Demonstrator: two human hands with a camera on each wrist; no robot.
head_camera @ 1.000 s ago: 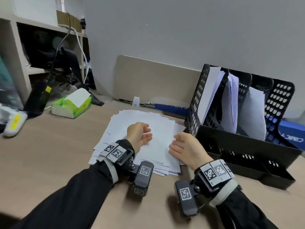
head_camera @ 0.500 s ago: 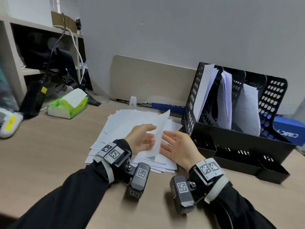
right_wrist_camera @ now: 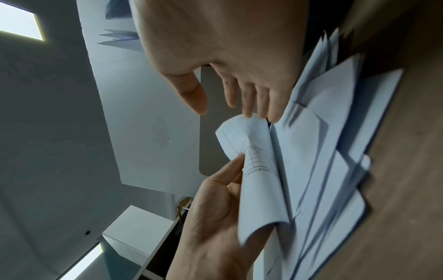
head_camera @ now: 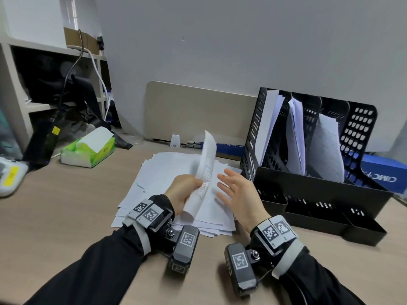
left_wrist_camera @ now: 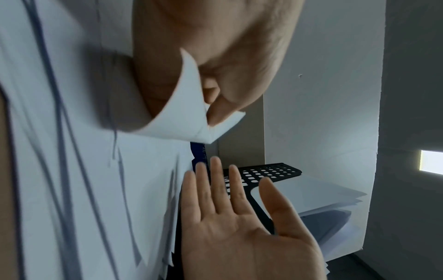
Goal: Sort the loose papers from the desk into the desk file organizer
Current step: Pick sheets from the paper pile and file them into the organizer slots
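Observation:
A loose pile of white papers (head_camera: 167,172) lies on the wooden desk in front of me. My left hand (head_camera: 187,188) pinches one printed sheet (head_camera: 207,159) and holds it upright and curled above the pile; the same sheet (right_wrist_camera: 258,170) shows printed lines in the right wrist view. My right hand (head_camera: 235,190) hovers just right of that sheet, fingers straight and spread, holding nothing; its palm (left_wrist_camera: 239,227) faces the left wrist camera. The black mesh file organizer (head_camera: 319,190) stands to the right, with white papers (head_camera: 326,146) leaning in its upright slots.
A green tissue box (head_camera: 88,150) sits at the back left of the desk. A beige panel (head_camera: 198,111) leans on the wall behind the pile. A blue box (head_camera: 383,172) lies behind the organizer. Shelves with cables (head_camera: 55,84) stand at the left.
My left hand has lifted one sheet from the pile until it stands upright. My right hand has risen off the papers and spread open beside it.

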